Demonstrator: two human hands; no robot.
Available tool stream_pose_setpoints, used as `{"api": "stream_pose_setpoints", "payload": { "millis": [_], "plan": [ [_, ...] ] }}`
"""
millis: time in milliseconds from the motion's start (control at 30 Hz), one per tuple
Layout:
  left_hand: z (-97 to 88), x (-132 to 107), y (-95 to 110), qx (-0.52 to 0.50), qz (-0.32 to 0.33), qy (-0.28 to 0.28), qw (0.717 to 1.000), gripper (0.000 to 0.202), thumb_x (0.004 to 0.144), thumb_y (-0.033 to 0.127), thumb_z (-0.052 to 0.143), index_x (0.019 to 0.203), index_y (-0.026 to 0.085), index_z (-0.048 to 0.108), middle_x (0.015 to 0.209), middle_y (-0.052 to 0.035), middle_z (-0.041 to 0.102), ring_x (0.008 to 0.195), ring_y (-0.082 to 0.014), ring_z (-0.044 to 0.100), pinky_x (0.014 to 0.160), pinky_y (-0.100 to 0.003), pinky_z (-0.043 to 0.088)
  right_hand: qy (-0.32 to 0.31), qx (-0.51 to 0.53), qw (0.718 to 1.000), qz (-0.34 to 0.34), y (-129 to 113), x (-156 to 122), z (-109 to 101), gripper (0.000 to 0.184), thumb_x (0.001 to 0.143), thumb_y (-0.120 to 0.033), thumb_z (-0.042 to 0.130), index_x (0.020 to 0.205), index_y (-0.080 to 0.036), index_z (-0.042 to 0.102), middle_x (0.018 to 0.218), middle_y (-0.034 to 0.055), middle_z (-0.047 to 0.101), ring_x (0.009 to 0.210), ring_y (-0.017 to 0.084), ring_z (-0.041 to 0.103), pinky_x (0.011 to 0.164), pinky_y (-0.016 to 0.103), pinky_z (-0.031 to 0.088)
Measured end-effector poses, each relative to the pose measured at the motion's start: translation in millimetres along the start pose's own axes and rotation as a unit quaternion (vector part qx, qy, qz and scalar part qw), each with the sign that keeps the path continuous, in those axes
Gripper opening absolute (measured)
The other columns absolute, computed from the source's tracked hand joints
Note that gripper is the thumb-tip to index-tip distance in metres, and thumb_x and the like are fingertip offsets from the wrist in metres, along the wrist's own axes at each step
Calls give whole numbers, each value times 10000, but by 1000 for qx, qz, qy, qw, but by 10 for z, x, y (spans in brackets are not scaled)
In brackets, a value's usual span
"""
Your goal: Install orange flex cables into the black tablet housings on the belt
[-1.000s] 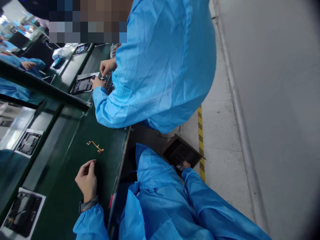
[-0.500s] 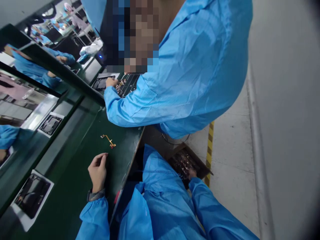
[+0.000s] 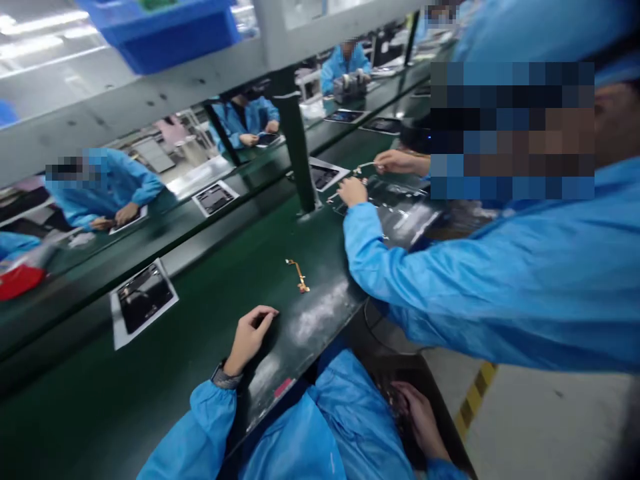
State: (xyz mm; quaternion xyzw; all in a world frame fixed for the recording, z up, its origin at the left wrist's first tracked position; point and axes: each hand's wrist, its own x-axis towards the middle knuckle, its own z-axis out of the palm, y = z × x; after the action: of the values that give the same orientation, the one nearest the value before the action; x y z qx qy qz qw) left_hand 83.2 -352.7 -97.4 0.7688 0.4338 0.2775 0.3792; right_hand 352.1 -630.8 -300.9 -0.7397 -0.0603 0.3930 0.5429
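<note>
My left hand point(image 3: 253, 339) rests on the green bench point(image 3: 200, 267), thumb and forefinger closed together; a small dark spot shows at the fingertips, too small to name. Beyond those fingertips, apart from them, lies an orange flex cable point(image 3: 300, 276) with small connectors. Low on my right, my right hand point(image 3: 419, 412) reaches into a brown box point(image 3: 440, 383) beside my lap. Its fingers look curled against a dark, glinting heap of small parts point(image 3: 393, 400). Blur hides what they hold.
A co-worker's sleeve point(image 3: 450, 280) spans the right side, that person's hands point(image 3: 354, 192) at small parts. Framed panels on white sheets point(image 3: 145, 300) lie along the bench's far strip. A green post point(image 3: 295, 147) and an overhead shelf point(image 3: 165, 100) with a blue bin point(image 3: 180, 33) stand ahead.
My view has swung left and up, bringing the shelf and more co-workers into sight. My left hand keeps its pinch near the flex cable. My right hand still reaches into the box.
</note>
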Motion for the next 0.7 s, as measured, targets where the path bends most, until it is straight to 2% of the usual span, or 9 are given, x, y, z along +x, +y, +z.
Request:
{"api": "stream_pose_setpoints", "payload": {
  "millis": [67, 133, 200, 300, 367, 433, 500, 633, 700],
  "plan": [
    [-77, -61, -49, -15, -6, 12, 1000, 261, 907, 391, 575, 924, 164, 702, 944, -77, 710, 902, -209, 654, 843, -310, 492, -106, -33, 993, -39, -468, -106, 51, 411, 666, -611, 691, 645, -203, 646, 515, -21, 464, 444, 149, 448, 410, 267, 335],
    [-110, -111, -70, -27, -10, 22, 999, 246, 920, 368, 562, 915, 165, 700, 931, -70, 709, 886, -198, 653, 828, -294, 486, -274, -110, 947, -126, -1011, -260, 210, 352, 763, -537, 666, 666, -202, 623, 575, -22, 480, 519, 139, 468, 495, 256, 373],
    [-100, -138, -71, -29, -2, 26, 999, 230, 928, 344, 547, 904, 171, 697, 918, -61, 704, 879, -190, 647, 828, -285, 473, -318, -184, 903, -222, -1527, -386, 514, 308, 843, -490, 609, 745, -200, 648, 616, -20, 488, 571, 140, 477, 541, 248, 378],
    [-47, -139, -67, -21, 29, 30, 999, 196, 929, 289, 530, 897, 180, 689, 909, -57, 690, 882, -185, 631, 836, -284, 456, -256, -261, 862, -352, -2059, -358, 1158, 309, 879, -478, 556, 939, -198, 671, 613, -26, 492, 556, 144, 480, 566, 250, 388],
    [-15, -134, -79, -20, 44, 35, 998, 176, 924, 246, 521, 900, 184, 683, 909, -57, 684, 884, -182, 623, 836, -282, 451, -207, -308, 831, -414, -2224, -203, 1571, 358, 865, -495, 547, 1019, -197, 673, 618, -12, 533, 568, 163, 518, 585, 261, 401],
    [10, -141, -102, -21, 48, 44, 998, 164, 914, 210, 520, 891, 185, 680, 898, -55, 685, 884, -180, 622, 837, -280, 449, -175, -353, 810, -435, -2272, -29, 1869, 405, 845, -533, 529, 1024, -205, 686, 630, 17, 593, 591, 195, 571, 583, 277, 412],
    [39, -159, -130, -19, 48, 52, 997, 158, 900, 180, 526, 891, 188, 684, 889, -49, 691, 880, -177, 628, 840, -275, 451, -150, -385, 806, -424, -2257, 92, 2023, 439, 831, -578, 492, 976, -223, 705, 679, 56, 663, 626, 238, 630, 570, 304, 433],
    [126, -151, -206, -8, 69, 56, 996, 149, 845, 135, 570, 910, 187, 694, 884, -31, 710, 864, -168, 656, 864, -250, 471, -102, -402, 815, -405, -2283, 191, 2069, 471, 785, -653, 509, 990, -288, 726, 810, 95, 729, 657, 322, 678, 512, 392, 486],
    [161, -114, -268, 1, 78, 54, 995, 134, 810, 133, 611, 901, 187, 694, 879, -21, 717, 857, -166, 668, 888, -238, 480, -165, -373, 805, -430, -2382, 213, 2110, 478, 796, -672, 501, 1044, -333, 730, 742, 84, 713, 681, 330, 688, 528, 410, 519]
  ]
}}
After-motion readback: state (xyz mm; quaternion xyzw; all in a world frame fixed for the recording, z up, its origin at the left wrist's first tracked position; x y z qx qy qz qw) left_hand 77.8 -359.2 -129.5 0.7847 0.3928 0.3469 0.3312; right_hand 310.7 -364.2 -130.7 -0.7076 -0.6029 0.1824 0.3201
